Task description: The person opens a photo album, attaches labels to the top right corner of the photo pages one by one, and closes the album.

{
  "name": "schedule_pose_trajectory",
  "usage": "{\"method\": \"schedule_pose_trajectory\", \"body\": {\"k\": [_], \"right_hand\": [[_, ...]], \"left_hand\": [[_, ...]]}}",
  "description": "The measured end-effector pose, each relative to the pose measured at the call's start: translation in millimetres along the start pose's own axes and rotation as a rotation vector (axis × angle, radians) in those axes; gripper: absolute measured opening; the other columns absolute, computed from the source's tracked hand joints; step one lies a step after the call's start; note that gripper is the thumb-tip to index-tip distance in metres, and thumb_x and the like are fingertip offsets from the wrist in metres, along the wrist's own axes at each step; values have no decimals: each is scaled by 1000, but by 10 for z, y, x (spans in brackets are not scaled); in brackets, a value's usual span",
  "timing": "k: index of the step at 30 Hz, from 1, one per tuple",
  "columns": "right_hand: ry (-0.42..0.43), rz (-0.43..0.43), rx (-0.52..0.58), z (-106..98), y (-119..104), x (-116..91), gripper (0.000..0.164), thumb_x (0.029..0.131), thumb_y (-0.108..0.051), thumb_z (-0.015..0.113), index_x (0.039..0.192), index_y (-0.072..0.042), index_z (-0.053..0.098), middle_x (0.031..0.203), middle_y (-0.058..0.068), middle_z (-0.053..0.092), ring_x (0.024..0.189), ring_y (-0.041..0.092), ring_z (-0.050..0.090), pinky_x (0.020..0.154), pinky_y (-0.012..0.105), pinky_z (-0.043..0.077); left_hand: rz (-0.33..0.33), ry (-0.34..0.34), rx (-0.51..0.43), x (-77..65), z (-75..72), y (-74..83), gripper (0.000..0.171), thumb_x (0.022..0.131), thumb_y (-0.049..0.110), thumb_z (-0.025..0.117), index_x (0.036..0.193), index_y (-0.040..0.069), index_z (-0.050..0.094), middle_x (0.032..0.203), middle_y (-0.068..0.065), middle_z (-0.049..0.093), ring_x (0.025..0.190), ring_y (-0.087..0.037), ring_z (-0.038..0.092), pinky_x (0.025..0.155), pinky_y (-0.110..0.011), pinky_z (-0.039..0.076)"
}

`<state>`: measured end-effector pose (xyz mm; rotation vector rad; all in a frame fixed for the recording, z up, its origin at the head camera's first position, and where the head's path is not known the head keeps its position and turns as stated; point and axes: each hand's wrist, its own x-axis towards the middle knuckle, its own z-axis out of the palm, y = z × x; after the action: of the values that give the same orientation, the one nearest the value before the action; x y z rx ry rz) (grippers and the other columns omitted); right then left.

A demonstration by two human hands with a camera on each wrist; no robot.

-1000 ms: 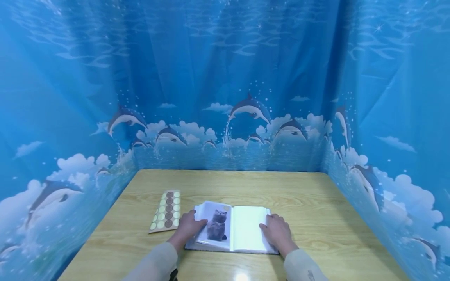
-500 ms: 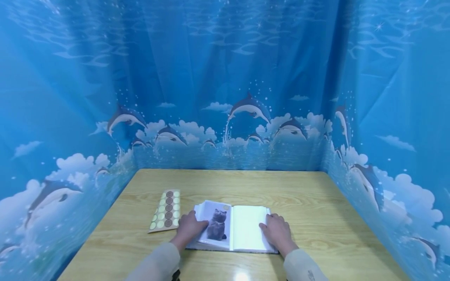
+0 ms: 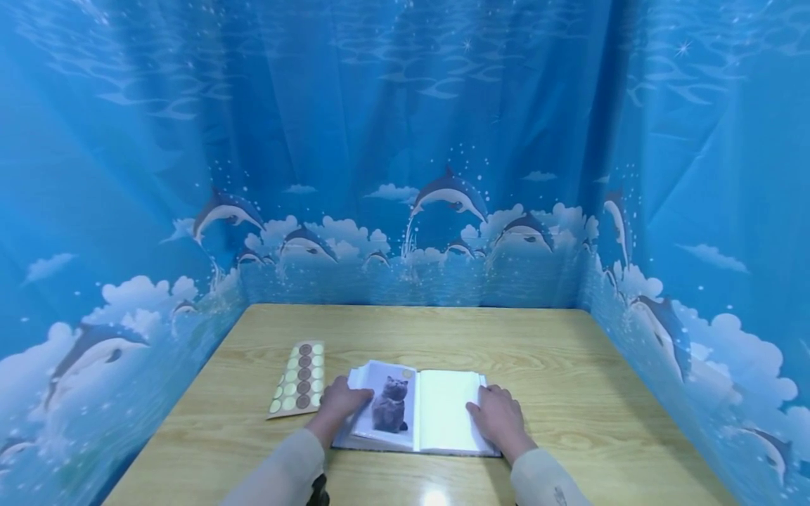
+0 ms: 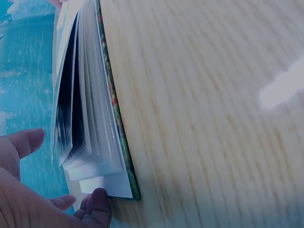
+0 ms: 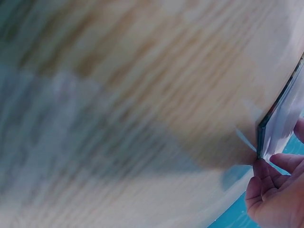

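A photo album (image 3: 449, 411) lies open on the table in front of me. Its left page shows a picture of a grey cat (image 3: 389, 406), with a small round sticker (image 3: 407, 374) at the upper right corner. The right page is plain white. My left hand (image 3: 342, 400) holds the album's left edge; in the left wrist view, the fingertips (image 4: 99, 199) meet the cover corner and the thumb hovers by the top pages. At the opposite edge, my right hand (image 3: 498, 418) grips the album, thumb over the white page and fingers (image 5: 260, 168) at the cover's rim.
A sheet of round stickers (image 3: 297, 379), pale yellow with one brown column, lies left of the album close to my left hand. The wooden table (image 3: 538, 344) is enclosed by blue dolphin curtains (image 3: 405, 126).
My left hand has shifted slightly at the album's left edge, its thumb drawing back a little from the cat picture. The right hand and the sticker sheet keep their places.
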<state>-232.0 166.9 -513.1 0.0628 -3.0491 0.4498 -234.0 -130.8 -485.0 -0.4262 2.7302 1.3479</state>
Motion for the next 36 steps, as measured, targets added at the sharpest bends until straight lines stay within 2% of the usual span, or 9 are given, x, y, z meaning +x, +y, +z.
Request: {"method": "schedule_pose_trajectory", "body": {"k": [6,11,17,24,26,32,36], "right_hand": [[18,-14,-4,-2,5,-12,49,95,-27,65,125,11,58,122,30,58,113,45,54,93,59,46],[13,-16,-7,-14,1,-16,50,95,-27,65,126,11,58,121,30,58,111,45,54,92,59,46],[4,-6,-7,-7,16,-6,51,95,-27,65,127,11,57,123,30,57,113,45,54,94,59,45],[7,-14,15,-17,-1,-36,52,95,-28,64,128,12,56,124,31,57,115,46,53,95,60,44],[6,-17,21,-10,-2,-44,52,95,-28,64,128,12,56,125,31,56,116,46,52,96,60,44],[18,-12,16,0,6,-33,53,95,-29,64,129,11,56,126,30,56,116,45,52,96,59,44],[6,-3,12,1,6,-15,53,96,-29,64,130,10,56,127,30,56,117,45,52,97,60,43]], "left_hand": [[-36,2,-54,57,-6,4,82,83,23,73,136,-24,32,136,-44,39,125,-56,41,109,-59,35],[-40,9,-116,101,9,-15,81,82,22,73,133,-27,33,134,-45,40,124,-56,42,109,-58,35],[-64,1,-191,121,31,-1,82,83,18,71,136,-27,28,140,-45,32,131,-56,35,113,-57,29],[-38,-23,-246,94,72,54,75,81,15,71,130,-28,34,130,-44,43,120,-52,47,108,-55,38],[-37,-24,-233,77,67,60,76,80,15,72,131,-27,34,131,-44,43,121,-53,46,108,-56,37],[-36,4,-93,40,30,39,72,79,20,73,126,-25,42,121,-40,52,114,-51,52,103,-56,42],[-33,4,-85,28,5,23,71,78,19,73,125,-25,43,119,-39,53,112,-51,52,102,-56,42]]}}
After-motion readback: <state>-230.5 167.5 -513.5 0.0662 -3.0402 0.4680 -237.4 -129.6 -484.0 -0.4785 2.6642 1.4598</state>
